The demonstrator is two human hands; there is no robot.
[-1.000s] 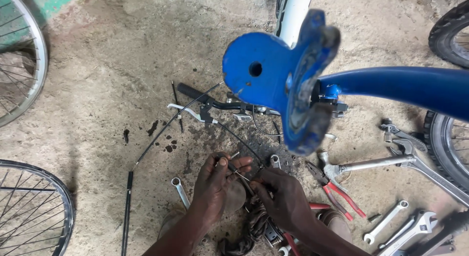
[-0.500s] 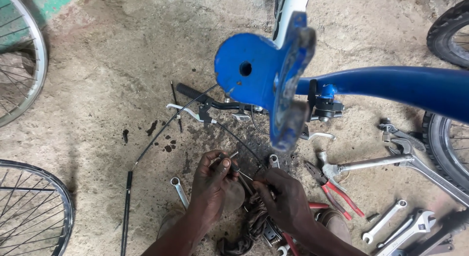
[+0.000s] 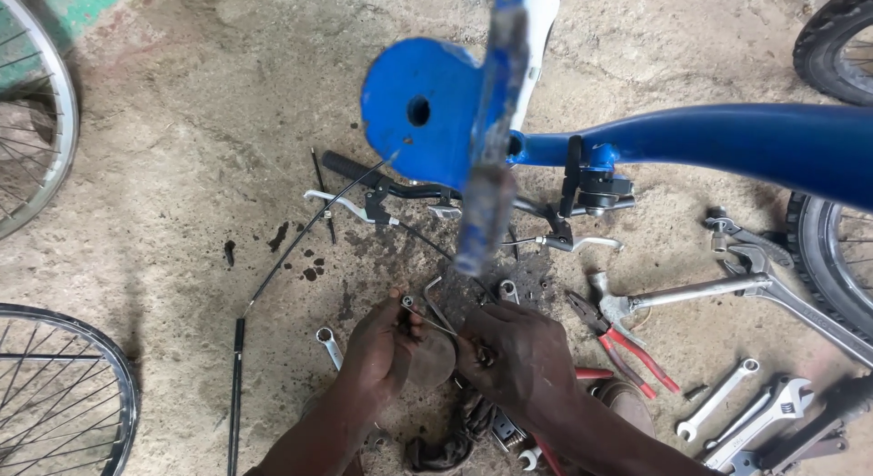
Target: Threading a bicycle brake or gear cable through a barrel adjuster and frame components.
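Both my hands are down on the dirty concrete floor (image 3: 164, 167), right under the blue bike frame (image 3: 727, 140). My left hand (image 3: 382, 349) has its fingers pinched around a thin metal rod (image 3: 435, 320), and a small rounded brownish part (image 3: 432, 358) sits just beside it, between my hands. My right hand (image 3: 518, 353) is curled over something small, can't tell what. Red-handled pliers (image 3: 627, 344) lie just to the right, with spanners (image 3: 727, 399) further out and a handlebar (image 3: 409, 190) up ahead.

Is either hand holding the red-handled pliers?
No. The red-handled pliers lie on the ground, right of the right hand, untouched.
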